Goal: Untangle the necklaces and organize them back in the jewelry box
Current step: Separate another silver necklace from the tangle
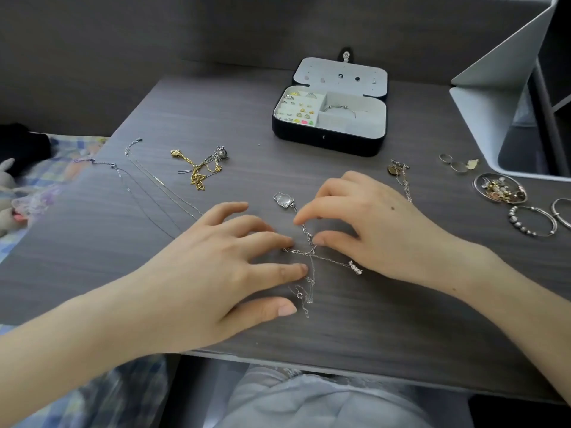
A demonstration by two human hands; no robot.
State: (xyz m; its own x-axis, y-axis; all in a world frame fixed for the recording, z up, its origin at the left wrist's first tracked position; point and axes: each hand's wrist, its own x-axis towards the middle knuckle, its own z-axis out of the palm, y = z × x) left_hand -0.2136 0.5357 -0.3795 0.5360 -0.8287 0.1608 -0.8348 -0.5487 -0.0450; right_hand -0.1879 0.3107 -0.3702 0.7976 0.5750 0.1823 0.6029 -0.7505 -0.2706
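Left hand (216,273) spread, fingertips pinning the silver necklace tangle (309,254) to the counter (386,335); right hand (374,230) arched, thumb and forefinger on the chain, pinch unclear: tease loops slowly toward 12 o'clock, where bare room leads to the open jewelry box (329,140), away from the 6 o'clock edge.

Hidden / cropped bits
fingers (268,240) cover part of silver chain tangle (310,254); bangle (555,213) cut by right edge; studs (296,111) in jewelry box (327,140) too small, possibly earrings.
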